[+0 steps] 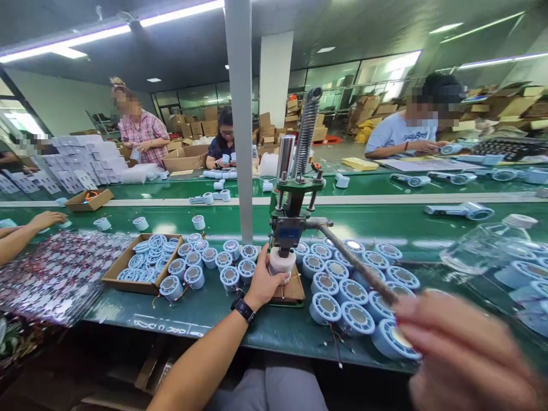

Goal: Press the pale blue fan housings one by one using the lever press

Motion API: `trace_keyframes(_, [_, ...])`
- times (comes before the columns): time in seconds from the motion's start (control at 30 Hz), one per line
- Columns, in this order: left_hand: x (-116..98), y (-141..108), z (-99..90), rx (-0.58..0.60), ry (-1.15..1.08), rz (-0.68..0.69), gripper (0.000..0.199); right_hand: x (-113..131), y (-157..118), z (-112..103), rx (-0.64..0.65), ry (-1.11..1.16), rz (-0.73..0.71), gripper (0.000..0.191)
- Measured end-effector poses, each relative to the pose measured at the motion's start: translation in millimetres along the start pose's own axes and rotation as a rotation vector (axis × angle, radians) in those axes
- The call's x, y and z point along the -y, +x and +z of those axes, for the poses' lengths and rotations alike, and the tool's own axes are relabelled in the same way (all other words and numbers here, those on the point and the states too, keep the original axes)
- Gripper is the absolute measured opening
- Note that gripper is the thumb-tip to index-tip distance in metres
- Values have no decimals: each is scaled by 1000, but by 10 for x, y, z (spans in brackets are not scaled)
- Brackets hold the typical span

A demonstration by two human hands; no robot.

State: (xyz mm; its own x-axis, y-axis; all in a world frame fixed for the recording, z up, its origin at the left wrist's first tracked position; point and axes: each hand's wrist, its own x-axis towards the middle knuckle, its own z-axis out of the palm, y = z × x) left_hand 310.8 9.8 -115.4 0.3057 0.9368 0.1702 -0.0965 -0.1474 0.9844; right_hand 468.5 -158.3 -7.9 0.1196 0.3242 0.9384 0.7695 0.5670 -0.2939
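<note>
A hand press with a tall spring stands on the green bench. Under its ram, my left hand wraps its thumb and fingers round a whitish round part on the press base. My right hand, blurred, grips the end of the press lever, which slants down to the right. Several light-blue round housings with metal discs, such as one housing, stand right of the press. More housings are on its left, some with thin wires.
A cardboard box of blue rings sits left, beside wired parts on plastic wrap. A clear bottle lies right. A grey post rises behind the bench. Other people sit or stand across the green conveyor; another person's hand reaches in left.
</note>
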Motion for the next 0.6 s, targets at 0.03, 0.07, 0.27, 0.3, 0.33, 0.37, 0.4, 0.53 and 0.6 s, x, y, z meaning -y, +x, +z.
trace_keyframes(0.03, [9, 15, 23, -18, -33, -2, 97, -68, 420, 14, -58, 52, -39, 17])
trace_keyframes(0.07, [13, 25, 50, -34, -49, -4, 100, -155, 852, 65, -100, 75, -67, 22])
trace_keyframes(0.27, [-177, -379, 111, -105, 162, 51, 93, -812, 2483, 820, 169, -30, 259, 58])
trace_keyframes(0.3, [-238, -542, 53, -124, 254, 54, 84, -890, 2557, 894, 197, -76, 283, 57])
trace_keyframes(0.33, [-296, -712, -39, -155, 352, 42, 74, -943, 2588, 928, 212, -111, 282, 55])
trace_keyframes(0.37, [-346, -874, -163, -196, 446, 16, 65, -966, 2576, 925, 216, -139, 265, 50])
trace_keyframes(0.4, [-386, -1012, -313, -266, 521, -22, 59, -952, 2521, 894, 202, -167, 234, 43])
trace_keyframes(0.53, [-397, -1167, -938, -551, 731, -135, 52, -505, 1813, 786, -54, -109, 32, 34])
trace_keyframes(0.6, [-316, -1085, -1109, -581, 783, -102, 51, -127, 1180, 909, -155, 97, -25, 32])
